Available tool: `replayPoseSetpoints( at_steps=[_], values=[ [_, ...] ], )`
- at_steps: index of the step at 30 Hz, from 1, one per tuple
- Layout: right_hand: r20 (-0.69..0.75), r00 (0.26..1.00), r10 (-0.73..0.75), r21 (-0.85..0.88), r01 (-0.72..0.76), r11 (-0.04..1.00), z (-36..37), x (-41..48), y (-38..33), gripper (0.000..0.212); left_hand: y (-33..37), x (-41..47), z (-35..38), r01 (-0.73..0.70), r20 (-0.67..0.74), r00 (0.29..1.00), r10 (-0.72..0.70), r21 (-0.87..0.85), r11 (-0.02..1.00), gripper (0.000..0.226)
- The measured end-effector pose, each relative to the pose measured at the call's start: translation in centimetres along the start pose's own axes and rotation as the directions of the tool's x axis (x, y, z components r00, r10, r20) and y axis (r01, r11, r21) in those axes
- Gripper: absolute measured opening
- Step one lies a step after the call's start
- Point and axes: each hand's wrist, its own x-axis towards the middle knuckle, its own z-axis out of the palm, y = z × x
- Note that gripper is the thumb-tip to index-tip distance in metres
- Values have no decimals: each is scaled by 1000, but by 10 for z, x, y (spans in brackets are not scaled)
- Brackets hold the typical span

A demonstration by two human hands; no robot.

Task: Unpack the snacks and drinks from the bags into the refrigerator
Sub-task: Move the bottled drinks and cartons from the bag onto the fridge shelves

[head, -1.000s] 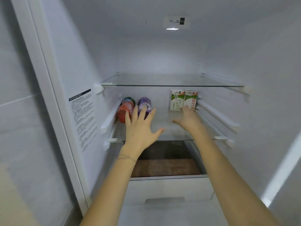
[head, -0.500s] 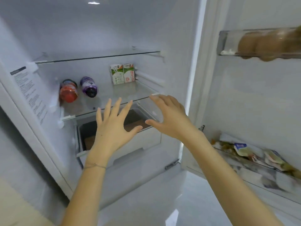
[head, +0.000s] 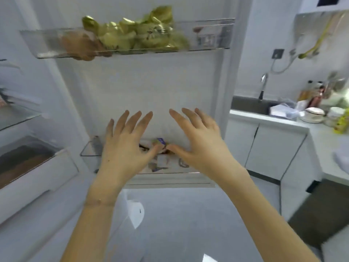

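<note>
Both hands are empty: the left hand [head: 124, 148] and right hand [head: 200, 146] are held with fingers straight and spread, grasping nothing, in front of the lower door bin [head: 88, 150]. Snack packets [head: 160, 141] are lodged in that bin; gold-green packets [head: 139, 33] fill the upper door bin [head: 207, 35]. No bag is clearly seen. The next item is best fetched and set in free bin space — not piled on loose packets.

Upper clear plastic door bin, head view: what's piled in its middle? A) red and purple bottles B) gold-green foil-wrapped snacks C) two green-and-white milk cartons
B: a heap of gold-green foil-wrapped snacks sits in the upper clear plastic door bin, rising above its rim.
</note>
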Motion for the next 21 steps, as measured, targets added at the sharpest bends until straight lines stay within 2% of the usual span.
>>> replayPoseSetpoints(
  at_steps=[5, 10, 14, 21],
  values=[
    [-10, 982, 187, -103, -187, 977, -72, -74, 124, 77, 147, 24, 61, -175, 26, 983, 183, -186, 967, 81],
    [-34, 917, 398, -203, -396, 896, -126, -140, 227, 78, 274, 43, 121, -332, 43, 931, 362, -311, 891, 80],
    [-63, 846, 530, -233, -529, 816, -155, -181, 292, 78, 352, 62, 162, -410, 51, 888, 457, -364, 836, 81],
    [-148, 730, 667, -268, -679, 683, -181, -218, 401, 78, 466, 108, 238, -519, 58, 801, 596, -429, 739, 81]
  ],
)
